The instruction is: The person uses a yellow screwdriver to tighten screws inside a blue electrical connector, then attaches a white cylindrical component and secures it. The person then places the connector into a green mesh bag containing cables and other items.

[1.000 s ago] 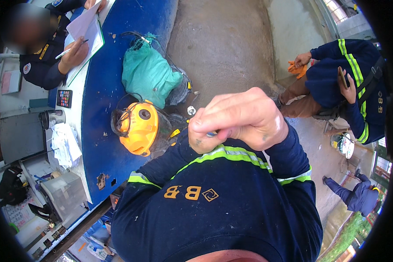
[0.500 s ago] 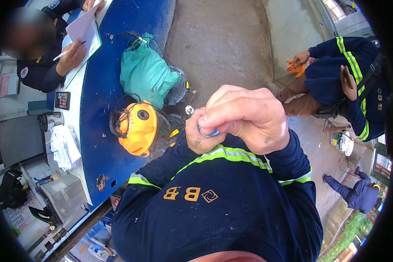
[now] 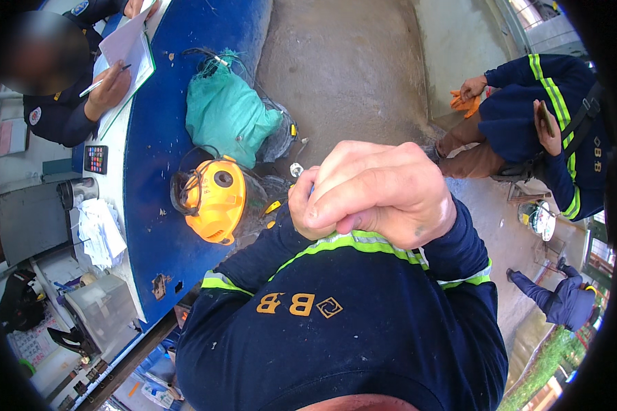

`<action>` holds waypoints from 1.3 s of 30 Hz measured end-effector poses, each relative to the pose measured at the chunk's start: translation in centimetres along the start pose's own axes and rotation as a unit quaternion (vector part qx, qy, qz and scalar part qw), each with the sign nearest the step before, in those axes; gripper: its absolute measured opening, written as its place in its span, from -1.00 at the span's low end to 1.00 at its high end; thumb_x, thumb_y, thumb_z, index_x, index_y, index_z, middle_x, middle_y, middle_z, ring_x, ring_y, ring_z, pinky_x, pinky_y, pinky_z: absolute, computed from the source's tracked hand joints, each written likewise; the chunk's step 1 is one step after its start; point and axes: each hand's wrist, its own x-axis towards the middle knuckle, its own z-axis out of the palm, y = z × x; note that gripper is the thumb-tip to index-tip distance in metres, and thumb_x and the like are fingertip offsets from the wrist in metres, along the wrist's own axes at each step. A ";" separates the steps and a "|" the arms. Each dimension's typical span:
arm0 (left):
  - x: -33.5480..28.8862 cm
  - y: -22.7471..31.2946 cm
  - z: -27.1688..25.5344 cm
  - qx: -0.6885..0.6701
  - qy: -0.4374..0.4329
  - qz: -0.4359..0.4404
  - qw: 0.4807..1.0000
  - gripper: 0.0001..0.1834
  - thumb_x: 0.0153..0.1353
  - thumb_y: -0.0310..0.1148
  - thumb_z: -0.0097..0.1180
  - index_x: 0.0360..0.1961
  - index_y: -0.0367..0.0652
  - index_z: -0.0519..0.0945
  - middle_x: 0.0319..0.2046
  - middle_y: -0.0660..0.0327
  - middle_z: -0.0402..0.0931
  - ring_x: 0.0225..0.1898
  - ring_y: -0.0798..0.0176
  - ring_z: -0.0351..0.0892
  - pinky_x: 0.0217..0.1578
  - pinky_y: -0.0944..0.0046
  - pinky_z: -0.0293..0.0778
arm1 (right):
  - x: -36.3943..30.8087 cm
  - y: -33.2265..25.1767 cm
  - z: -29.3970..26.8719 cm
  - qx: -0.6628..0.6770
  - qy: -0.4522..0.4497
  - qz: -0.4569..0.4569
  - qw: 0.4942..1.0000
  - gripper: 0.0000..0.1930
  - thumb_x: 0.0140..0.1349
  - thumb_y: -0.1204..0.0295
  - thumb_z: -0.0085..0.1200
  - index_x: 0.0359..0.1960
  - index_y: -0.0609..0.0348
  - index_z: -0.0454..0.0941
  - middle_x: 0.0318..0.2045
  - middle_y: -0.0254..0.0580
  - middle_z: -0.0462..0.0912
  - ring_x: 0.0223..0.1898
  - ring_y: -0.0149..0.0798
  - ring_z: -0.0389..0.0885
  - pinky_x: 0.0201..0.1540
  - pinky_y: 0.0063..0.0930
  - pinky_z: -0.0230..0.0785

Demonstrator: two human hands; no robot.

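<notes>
At left, a co-worker's hand [image 3: 111, 88] holds a pen [image 3: 88, 90] at a notebook [image 3: 142, 60] by the white tabletop [image 3: 119, 154]. Next, a yellow helmet [image 3: 216, 202] lies near the green sack [image 3: 227, 113]. The left hand [image 3: 301, 207] is partly hidden beneath the curled right hand [image 3: 391, 195]; whether they enclose anything, I cannot tell. Rightmost, another person [image 3: 548, 120] holds orange gloves [image 3: 463, 103].

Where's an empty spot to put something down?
There's bare floor beyond the right hand, between the green sack and the orange glove. Another bare bit lies between the right sleeve and the bucket. It's crowded where the yellow thing sits near the sack, and around the counter's phone and papers.
</notes>
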 end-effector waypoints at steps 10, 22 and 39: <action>2.2 1.1 -0.2 0.018 -0.040 0.049 0.998 -0.68 0.07 -0.23 0.34 -0.22 -0.19 0.63 -0.27 0.10 0.61 -0.22 0.12 0.63 -0.25 0.17 0.53 | 0.3 0.2 -0.1 -0.083 0.025 -0.001 0.996 -0.76 -0.06 0.62 0.30 -0.29 0.21 0.66 -0.31 -0.15 0.61 -0.31 -0.14 0.63 -0.28 -0.34 0.50; 0.6 -0.9 -0.1 0.003 -0.018 0.080 0.997 -0.64 0.02 -0.26 0.37 -0.20 -0.21 0.59 -0.27 0.09 0.61 -0.23 0.13 0.63 -0.25 0.20 0.53 | -0.1 0.2 -0.1 -0.064 0.033 0.009 0.997 -0.79 -0.01 0.56 0.32 -0.30 0.21 0.63 -0.36 -0.22 0.53 -0.34 -0.16 0.58 -0.26 -0.38 0.44; 0.1 -1.1 -0.1 -0.007 -0.005 0.072 0.997 -0.57 -0.03 -0.29 0.41 -0.17 -0.23 0.54 -0.27 0.08 0.60 -0.25 0.16 0.63 -0.26 0.22 0.53 | -0.2 0.6 0.2 0.112 -0.042 0.003 0.993 -0.67 -0.05 0.73 0.22 -0.18 0.23 0.61 -0.31 -0.14 0.65 -0.24 -0.10 0.63 -0.15 -0.33 0.49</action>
